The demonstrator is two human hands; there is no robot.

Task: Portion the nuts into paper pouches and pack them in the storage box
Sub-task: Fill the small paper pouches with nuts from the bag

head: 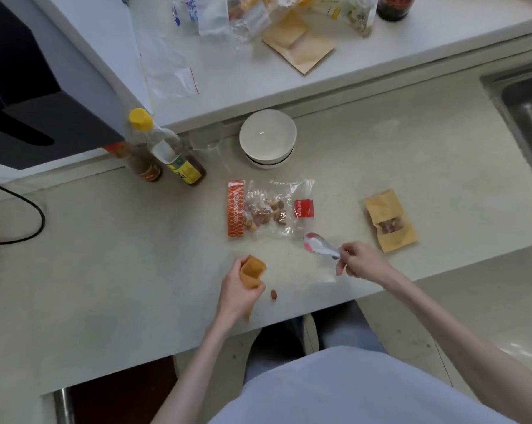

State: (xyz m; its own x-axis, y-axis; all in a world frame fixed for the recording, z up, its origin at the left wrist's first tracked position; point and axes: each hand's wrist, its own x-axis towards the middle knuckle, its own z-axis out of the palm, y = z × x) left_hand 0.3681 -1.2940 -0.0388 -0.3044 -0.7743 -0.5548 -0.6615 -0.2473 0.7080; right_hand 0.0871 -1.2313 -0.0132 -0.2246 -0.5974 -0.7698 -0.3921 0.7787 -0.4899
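Observation:
My left hand (238, 290) grips an open brown paper pouch (252, 270), mouth up, near the counter's front edge. One loose nut (273, 294) lies just right of it. My right hand (361, 260) holds a metal spoon (318, 244) by its handle, bowl pointing left and up, empty as far as I can see. A clear nut bag (269, 209) with an orange edge lies flat behind the spoon, with nuts inside. A filled paper pouch (390, 221) with a window lies to the right. No storage box is in view.
White stacked bowls (267, 139) and two sauce bottles (179, 154) stand at the back. A raised shelf holds more paper pouches (299, 45) and plastic bags (173, 78). A steel sink (527, 105) is at the far right. A black cable (29, 209) lies left.

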